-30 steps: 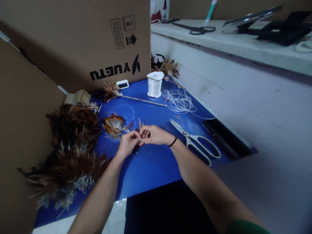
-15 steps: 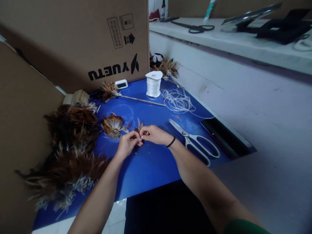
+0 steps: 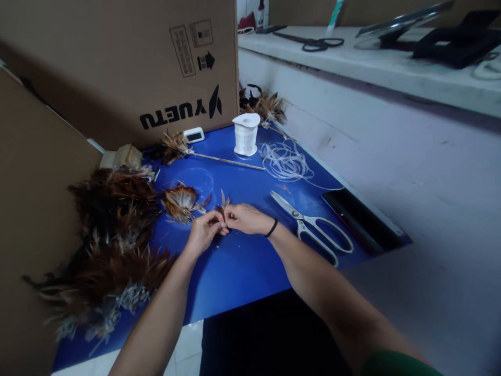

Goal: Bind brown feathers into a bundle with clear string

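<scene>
Box (image 3: 129, 57) ahead, ledge (image 3: 360, 68) at right

A small white gadget (image 3: 194, 135) sits beyond the left hand (image 3: 204, 231), near the box. Right of the right hand (image 3: 247, 218) lies a dark flat device (image 3: 364, 222); farther off, the ledge bears black scissors (image 3: 316, 44) and a bottle (image 3: 261, 15).

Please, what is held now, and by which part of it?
The left hand and right hand seem to pinch a small tuft of brown feathers by its near end; the exact spot is hidden.
</scene>
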The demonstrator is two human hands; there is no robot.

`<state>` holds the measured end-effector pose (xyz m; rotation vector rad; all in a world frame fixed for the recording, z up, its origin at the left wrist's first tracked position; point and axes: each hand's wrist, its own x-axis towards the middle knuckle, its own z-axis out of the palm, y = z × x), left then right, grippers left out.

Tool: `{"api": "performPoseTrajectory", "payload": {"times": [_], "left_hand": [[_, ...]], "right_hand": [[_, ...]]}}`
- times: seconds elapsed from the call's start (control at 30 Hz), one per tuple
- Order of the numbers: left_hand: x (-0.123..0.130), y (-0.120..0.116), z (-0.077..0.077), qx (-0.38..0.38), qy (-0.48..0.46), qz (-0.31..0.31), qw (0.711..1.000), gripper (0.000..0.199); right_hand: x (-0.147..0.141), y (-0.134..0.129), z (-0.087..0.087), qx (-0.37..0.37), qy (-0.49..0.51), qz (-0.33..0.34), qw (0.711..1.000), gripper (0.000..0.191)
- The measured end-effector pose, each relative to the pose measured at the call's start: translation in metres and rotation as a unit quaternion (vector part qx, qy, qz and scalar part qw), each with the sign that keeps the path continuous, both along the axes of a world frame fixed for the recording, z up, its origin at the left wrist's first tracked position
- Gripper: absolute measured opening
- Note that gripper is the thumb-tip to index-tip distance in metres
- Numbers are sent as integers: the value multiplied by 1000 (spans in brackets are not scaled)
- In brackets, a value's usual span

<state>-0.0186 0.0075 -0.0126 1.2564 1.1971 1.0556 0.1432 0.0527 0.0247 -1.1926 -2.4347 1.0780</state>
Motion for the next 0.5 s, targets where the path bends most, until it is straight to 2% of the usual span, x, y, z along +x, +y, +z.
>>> {"api": "performPoseTrajectory", "payload": {"times": [0.27,0.5], "left_hand": [[-3,-2,0,5,10,-24,1000,22],[-3,-1,4,-13,-5,-18,1000,27]], "right_hand": [[2,1,2,-18,17,2,1000,11],[2,2,-4,-13,41,-5,999,11]]}}
